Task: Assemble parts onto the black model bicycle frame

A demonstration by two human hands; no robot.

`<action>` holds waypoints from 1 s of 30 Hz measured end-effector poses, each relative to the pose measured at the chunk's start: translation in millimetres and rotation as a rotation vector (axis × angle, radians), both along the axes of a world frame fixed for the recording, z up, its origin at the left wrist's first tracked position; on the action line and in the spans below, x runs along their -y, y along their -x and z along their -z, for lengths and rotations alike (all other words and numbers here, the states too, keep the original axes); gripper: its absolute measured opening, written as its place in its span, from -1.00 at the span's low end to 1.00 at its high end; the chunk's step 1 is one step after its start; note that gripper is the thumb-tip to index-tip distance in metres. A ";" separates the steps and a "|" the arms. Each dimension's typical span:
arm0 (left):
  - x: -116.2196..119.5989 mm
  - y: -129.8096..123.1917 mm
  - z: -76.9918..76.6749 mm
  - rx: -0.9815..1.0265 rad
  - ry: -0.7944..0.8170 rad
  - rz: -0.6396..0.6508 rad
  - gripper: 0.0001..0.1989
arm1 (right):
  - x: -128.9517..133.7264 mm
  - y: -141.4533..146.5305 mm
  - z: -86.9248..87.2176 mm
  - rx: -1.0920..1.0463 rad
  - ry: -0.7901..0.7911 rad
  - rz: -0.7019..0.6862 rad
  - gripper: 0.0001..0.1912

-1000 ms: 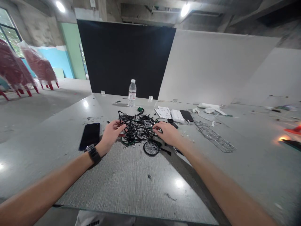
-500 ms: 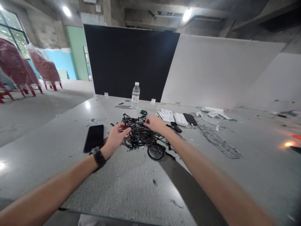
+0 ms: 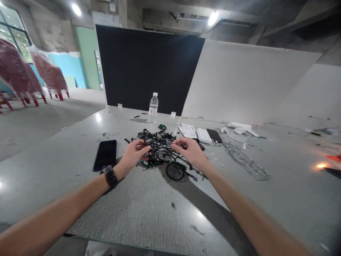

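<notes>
A pile of small black and green model bicycle parts (image 3: 164, 155), with several spoked wheels, lies at the middle of the table. At its left side, my left hand (image 3: 133, 153) is closed round a black model bicycle part (image 3: 145, 135), whose thin post stands up above the fingers. Over the pile's right side is my right hand (image 3: 190, 150), thumb and fingertips pinched together. Whatever they hold, if anything, is too small to make out. A larger black wheel (image 3: 175, 171) with a green piece behind it lies in front of the pile.
A phone (image 3: 106, 155) lies left of my left hand. Behind the pile stand a water bottle (image 3: 153, 108) and a small green piece (image 3: 162, 126). Printed sheets (image 3: 188, 131), a white box-like device (image 3: 204, 135) and parts frames (image 3: 246, 160) lie to the right.
My right hand has moved right and slightly toward me, from the pile's back to its right side. My left hand stays nearly in place; the black post in it stands more upright.
</notes>
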State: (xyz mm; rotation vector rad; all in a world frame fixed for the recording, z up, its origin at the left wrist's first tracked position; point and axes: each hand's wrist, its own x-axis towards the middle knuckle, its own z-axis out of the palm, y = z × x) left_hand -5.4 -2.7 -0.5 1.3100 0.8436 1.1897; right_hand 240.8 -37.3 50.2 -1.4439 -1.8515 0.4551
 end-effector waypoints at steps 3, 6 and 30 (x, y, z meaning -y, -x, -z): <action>-1.4 1.9 -1.9 0.019 -0.019 -0.110 -0.66 | 5.2 -11.4 1.6 0.108 -0.033 0.082 -0.70; -4.7 5.5 -3.2 0.074 -0.022 -0.222 -0.65 | 1.6 -26.6 2.6 0.287 -0.072 0.194 -0.79; -9.1 9.3 -5.0 0.116 -0.021 -0.337 -0.68 | -116.3 2.1 3.8 0.712 0.064 0.142 -0.81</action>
